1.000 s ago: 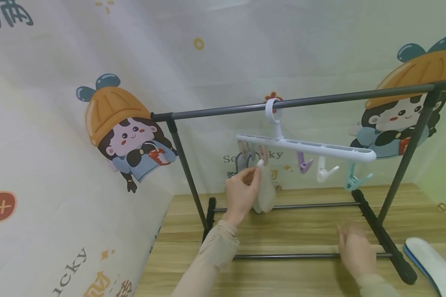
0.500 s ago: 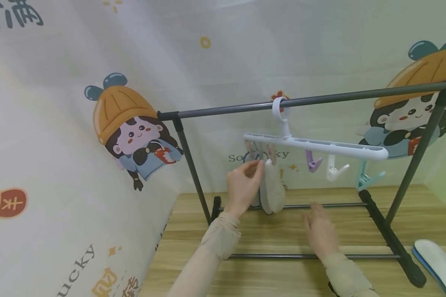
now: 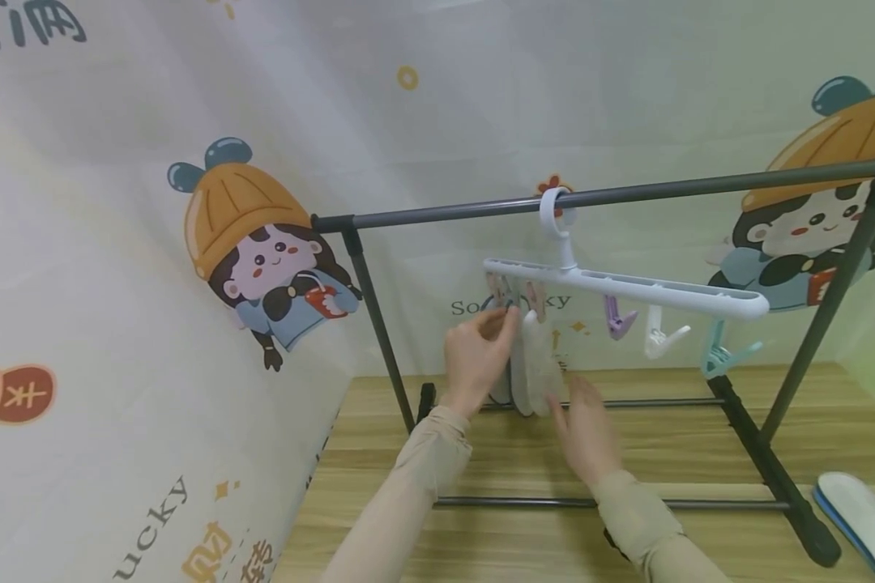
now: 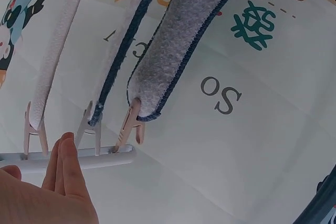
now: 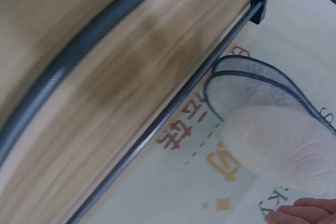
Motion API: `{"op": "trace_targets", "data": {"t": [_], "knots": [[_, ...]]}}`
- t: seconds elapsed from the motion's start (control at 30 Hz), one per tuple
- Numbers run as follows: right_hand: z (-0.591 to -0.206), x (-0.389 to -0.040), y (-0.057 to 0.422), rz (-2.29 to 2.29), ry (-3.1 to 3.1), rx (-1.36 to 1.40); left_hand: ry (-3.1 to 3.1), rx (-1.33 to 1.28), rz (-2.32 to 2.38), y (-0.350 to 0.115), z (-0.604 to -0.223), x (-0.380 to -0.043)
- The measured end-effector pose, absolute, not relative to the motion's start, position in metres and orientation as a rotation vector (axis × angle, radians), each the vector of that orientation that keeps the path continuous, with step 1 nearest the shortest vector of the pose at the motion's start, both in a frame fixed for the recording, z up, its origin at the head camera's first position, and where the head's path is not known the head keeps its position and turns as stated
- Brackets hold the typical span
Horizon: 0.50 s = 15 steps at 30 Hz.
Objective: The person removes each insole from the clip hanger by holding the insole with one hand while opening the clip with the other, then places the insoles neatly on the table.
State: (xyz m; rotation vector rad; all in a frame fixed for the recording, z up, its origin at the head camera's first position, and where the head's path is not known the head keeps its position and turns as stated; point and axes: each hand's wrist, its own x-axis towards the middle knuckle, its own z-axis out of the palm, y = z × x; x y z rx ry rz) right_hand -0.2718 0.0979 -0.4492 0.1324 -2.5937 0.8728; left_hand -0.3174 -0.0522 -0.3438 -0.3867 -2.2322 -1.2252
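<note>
Three insoles hang by clips at the left part of a white clip hanger. The nearest is a whitish insole; behind it hang two grey fleecy insoles with navy edging, one of them the far insole. My left hand is raised beside the insoles' top ends. In the left wrist view its fingers lie straight together near the pinkish clip and the grey clip, pinching nothing. Low down, my right hand has its fingertips right at the whitish insole's lower edge, fingers loosely extended.
The hanger hooks over the dark top rail of a rack standing on a wood-grain table. Purple, white and teal clips hang at its right. A white insole with blue edging lies at right.
My right hand has moved left and up from the rack's right side to the hanging insoles. My left hand, earlier at the whitish insole's top, is now slightly higher beside the clips.
</note>
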Motion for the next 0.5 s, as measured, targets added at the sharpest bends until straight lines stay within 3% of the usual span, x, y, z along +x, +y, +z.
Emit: {"op": "trace_targets", "data": {"t": [0.5], "knots": [[-0.429, -0.290, 0.078, 0.887, -2.600, 0.061, -2.258, -0.402, -1.215, -0.055, -0.345, -0.323]]}}
